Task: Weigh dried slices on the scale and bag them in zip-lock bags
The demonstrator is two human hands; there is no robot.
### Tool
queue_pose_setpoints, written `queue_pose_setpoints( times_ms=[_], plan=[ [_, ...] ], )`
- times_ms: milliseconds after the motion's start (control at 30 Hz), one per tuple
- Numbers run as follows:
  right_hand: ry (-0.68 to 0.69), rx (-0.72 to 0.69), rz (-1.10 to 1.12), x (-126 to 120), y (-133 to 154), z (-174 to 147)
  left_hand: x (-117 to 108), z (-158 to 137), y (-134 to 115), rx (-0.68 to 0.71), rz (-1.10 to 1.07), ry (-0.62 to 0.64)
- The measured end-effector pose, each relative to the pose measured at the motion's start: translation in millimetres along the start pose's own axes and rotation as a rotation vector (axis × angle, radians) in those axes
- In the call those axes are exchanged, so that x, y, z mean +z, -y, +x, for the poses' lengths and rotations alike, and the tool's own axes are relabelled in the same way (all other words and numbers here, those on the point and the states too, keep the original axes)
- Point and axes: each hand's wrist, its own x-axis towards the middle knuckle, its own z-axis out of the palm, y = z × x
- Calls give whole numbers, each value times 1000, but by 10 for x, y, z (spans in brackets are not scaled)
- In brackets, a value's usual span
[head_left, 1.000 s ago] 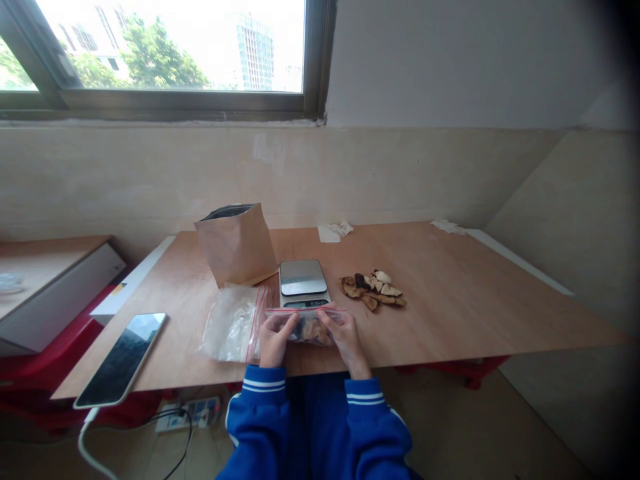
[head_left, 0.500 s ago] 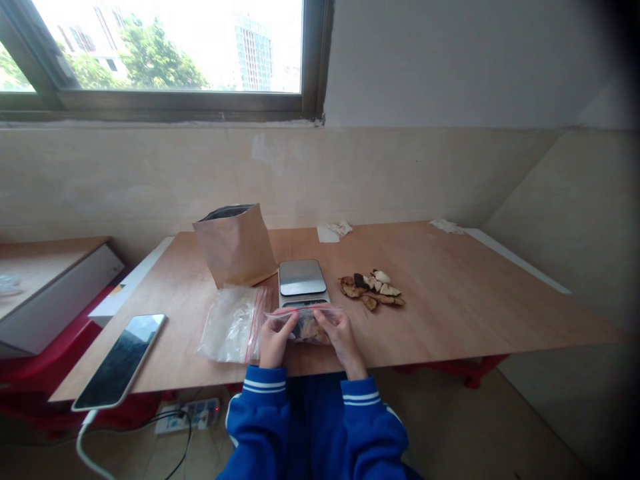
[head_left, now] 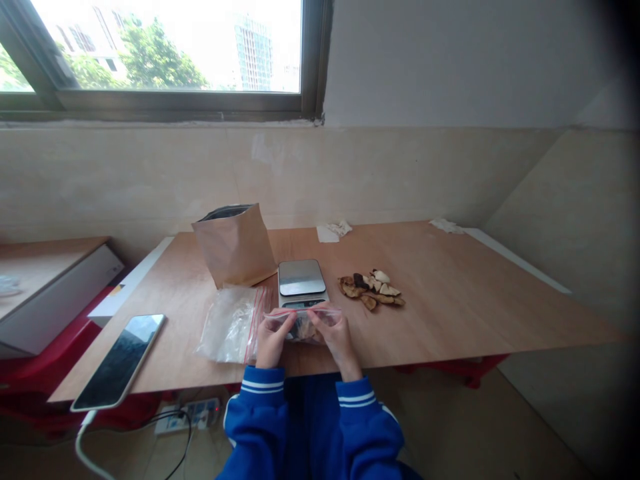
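Note:
Both hands pinch the red-striped top of a clear zip bag point(head_left: 306, 328) at the table's front edge. Brownish dried pieces show inside it. My left hand point(head_left: 273, 339) grips the left part of the seal, thumb on top. My right hand point(head_left: 337, 333) presses the seal right of the middle with its thumb. Just behind the bag stands a kitchen scale point(head_left: 302, 279), its display partly covered by the bag and fingers. A pile of dried slices point(head_left: 371, 289), brown, dark and cream, lies right of the scale. Flat clear zip bags point(head_left: 231, 327) lie beside my left hand.
A brown paper pouch point(head_left: 235, 247) stands with its top open behind the zip bags. A phone point(head_left: 120, 363) on a white cable lies at the table's left edge. Crumpled tissues point(head_left: 340, 229) lie along the back. A power strip point(head_left: 187, 415) is on the floor below.
My right hand has slid slightly left along the seal, its thumb now closer to the left thumb. My left hand still holds its end, shifted only a little.

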Motion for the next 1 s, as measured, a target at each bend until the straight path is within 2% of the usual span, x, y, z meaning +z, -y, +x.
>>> queue_pose_setpoints(
  times_ms=[200, 333, 567, 800, 1000],
  plan=[
    [107, 51, 75, -39, 3, -4, -31, -14, -37, 7, 41, 48],
    [166, -2, 46, -39, 44, -10, -6, -28, -38, 27, 71, 67],
    [93, -74, 12, 13, -6, -12, 52, -52, -44, 99, 154, 46],
    [-88, -63, -98, 147, -62, -35, 164, -105, -9, 174, 332, -171],
    [-100, -50, -91, 195, 10, -64, 139, -109, 26, 172, 319, -236]
  ],
)
